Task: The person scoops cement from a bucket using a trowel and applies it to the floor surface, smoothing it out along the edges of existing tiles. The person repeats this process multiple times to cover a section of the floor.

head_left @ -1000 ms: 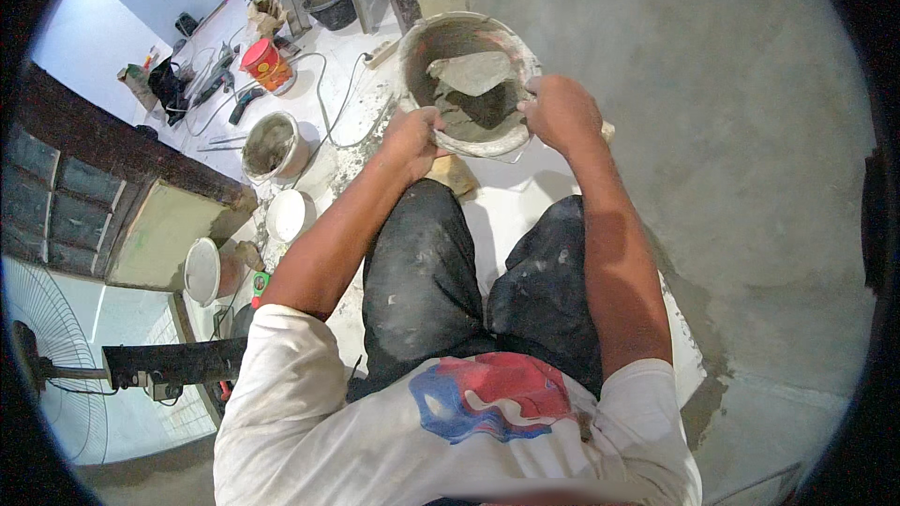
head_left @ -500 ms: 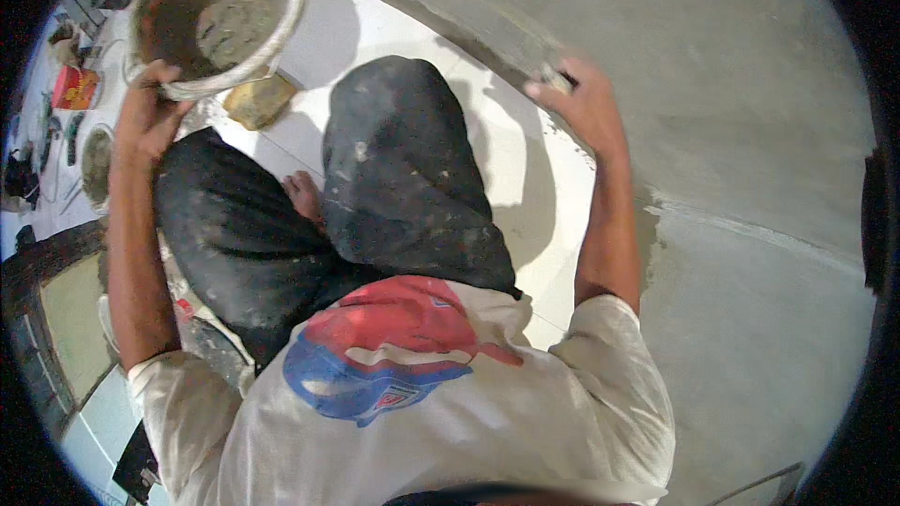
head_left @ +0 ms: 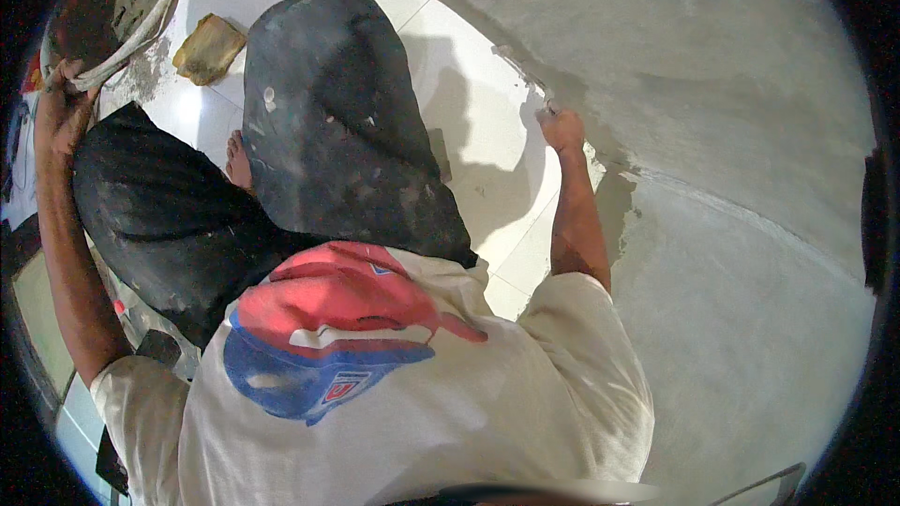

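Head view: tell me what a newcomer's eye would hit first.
Probably the red-and-blue print on the pale shirt, low in the middle. Next, the bucket at the upper left, partly cut off and gripped by the left hand. Then the right hand, right of centre, near the edge of the broad grey wall.

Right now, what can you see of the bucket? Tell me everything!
The bucket is round, with a thick, pale, smeared rim, maybe plastic, and a dark inside holding grey paste. It is at the upper left, cut off by the picture's edge, mouth facing the camera. The left hand grips its near rim. Its base is hidden.
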The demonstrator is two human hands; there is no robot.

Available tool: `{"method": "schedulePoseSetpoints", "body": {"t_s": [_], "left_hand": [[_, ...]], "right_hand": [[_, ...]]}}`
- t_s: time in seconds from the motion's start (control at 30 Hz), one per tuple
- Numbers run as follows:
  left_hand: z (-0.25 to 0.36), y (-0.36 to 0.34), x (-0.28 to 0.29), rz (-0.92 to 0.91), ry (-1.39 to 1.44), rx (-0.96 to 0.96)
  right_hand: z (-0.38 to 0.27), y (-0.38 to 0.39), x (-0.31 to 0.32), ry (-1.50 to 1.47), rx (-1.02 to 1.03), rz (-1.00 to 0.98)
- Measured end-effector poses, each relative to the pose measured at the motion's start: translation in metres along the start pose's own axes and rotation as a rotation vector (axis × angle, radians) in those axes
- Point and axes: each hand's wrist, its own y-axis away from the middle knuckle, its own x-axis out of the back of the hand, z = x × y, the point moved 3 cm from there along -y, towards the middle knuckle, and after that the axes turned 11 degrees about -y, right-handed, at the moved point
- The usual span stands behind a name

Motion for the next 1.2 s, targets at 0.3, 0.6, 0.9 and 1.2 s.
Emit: {"method": "schedulePoseSetpoints", "body": {"t_s": [0.3,0.6,0.9,1.2], "left_hand": [[0.012,0.001,0.039,0.006,-0.041,0.025],[0.023,-0.01,0.06,-0.002,-0.058,0.047],[0.022,-0.005,0.072,0.011,-0.061,0.059],[0.024,-0.009,0.067,-0.007,-0.052,0.059]], "right_hand": [[0.029,-0.049,-0.017,0.02,0.014,-0.225],[0.042,-0.055,-0.001,-0.038,-0.028,-0.212],[0.054,-0.003,0.038,0.153,0.047,-0.076],[0.016,-0.021,-0.014,0.107,-0.047,-0.129]]}}
